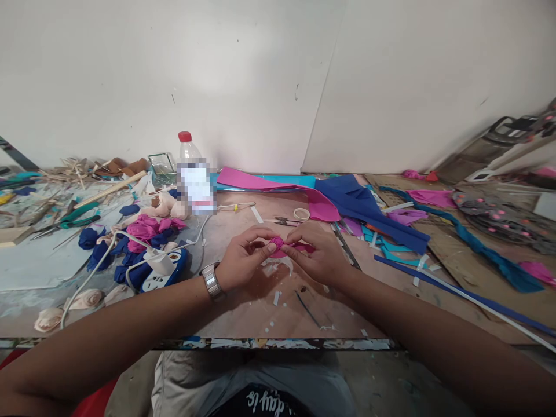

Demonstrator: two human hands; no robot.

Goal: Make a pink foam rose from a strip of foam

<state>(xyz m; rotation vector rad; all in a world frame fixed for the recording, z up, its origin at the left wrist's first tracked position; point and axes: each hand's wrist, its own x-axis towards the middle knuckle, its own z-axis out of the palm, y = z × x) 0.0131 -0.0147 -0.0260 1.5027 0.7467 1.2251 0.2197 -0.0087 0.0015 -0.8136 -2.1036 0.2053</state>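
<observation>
At twelve o'clock on the cluttered worktable (256,313), before a pale wall (243,75), the left hand (245,258) and right hand (319,252) pinch a magenta fabric rosette (277,243) between them. A red-capped bottle (187,147) stands toward eleven.

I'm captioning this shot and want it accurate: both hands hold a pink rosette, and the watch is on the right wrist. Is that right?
Not quite. The head view shows the watch on the wrist of the left hand, not the right hand. The rest is correct: both hands hold the pink rosette.
</observation>
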